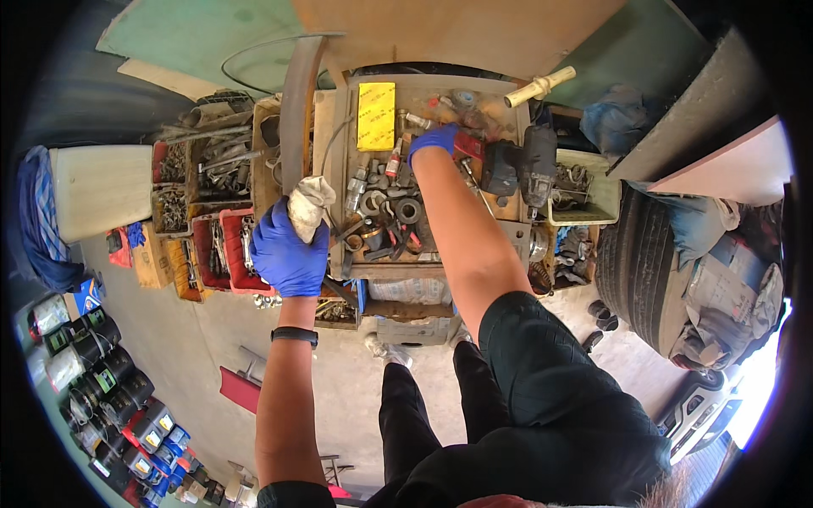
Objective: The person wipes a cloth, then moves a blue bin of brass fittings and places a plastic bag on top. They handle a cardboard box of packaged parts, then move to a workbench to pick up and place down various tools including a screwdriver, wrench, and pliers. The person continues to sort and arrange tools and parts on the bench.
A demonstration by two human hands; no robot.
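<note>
My left hand (289,254), in a blue disposable glove, grips a crumpled, stained whitish rag (310,206) left of the wooden tool tray (389,272). Stretched over the back of that tray is my right hand (433,141), gloved in the same blue. Its fingers are mostly hidden, and a red object (469,146) lies against or beside them; I cannot tell whether they hold it. A yellow box (376,115) bearing print is to the left, with a small red-and-white tube (394,160) below. Metal rings (408,211), sockets and fittings crowd the tray's front.
A cordless impact wrench (537,165) lies at the tray's right. Bins of wrenches (244,244) and loose hardware (575,184) flank the tray. A metal bar (302,114) runs behind my left hand. A large tyre (635,267) stands right; several oil containers (117,374) fill the lower left.
</note>
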